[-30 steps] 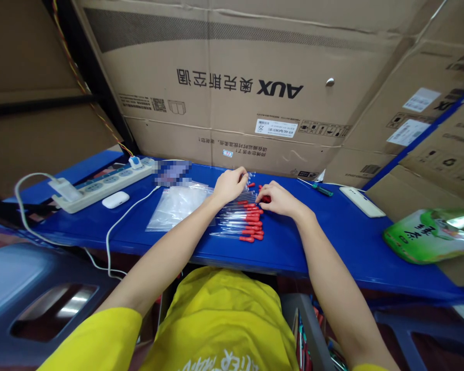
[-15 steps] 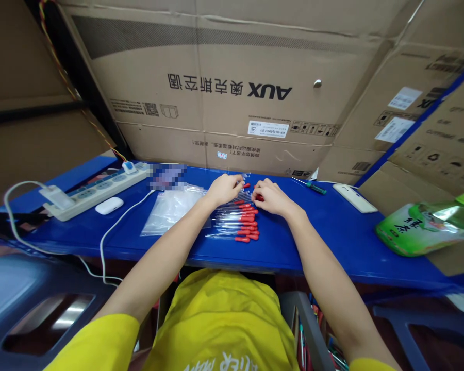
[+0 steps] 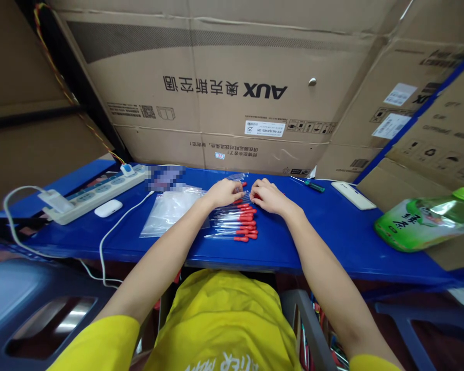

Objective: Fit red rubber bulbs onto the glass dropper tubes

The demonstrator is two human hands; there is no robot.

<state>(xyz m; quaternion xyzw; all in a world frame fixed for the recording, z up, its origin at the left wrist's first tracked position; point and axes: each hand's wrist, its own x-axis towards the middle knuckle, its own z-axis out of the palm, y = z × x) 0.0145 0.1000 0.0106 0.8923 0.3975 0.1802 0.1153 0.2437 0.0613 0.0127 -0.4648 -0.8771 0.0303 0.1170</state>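
Observation:
Clear glass droppers with red rubber bulbs (image 3: 247, 218) lie in a row on the blue table, bulbs toward the right. At the far end of the row my left hand (image 3: 226, 194) pinches a thin glass tube, its fingertips partly hidden. Close by on the right, my right hand (image 3: 269, 198) has its fingers curled round a red bulb, of which only a bit shows. Bare glass tubes (image 3: 237, 176) lie behind my left hand. Clear plastic bags (image 3: 172, 212) are spread beside my left forearm.
A power strip (image 3: 100, 193) with plugs and a white earbud case (image 3: 108, 207) sit at the left, near a white cable. To the right are a screwdriver (image 3: 311, 184), a white flat device (image 3: 353, 195) and a green-labelled bottle (image 3: 421, 221). Cardboard (image 3: 216, 103) walls the back.
My two hands have come slightly closer together over the far end of the row, my left hand shifting a little toward me. The view has shifted slightly.

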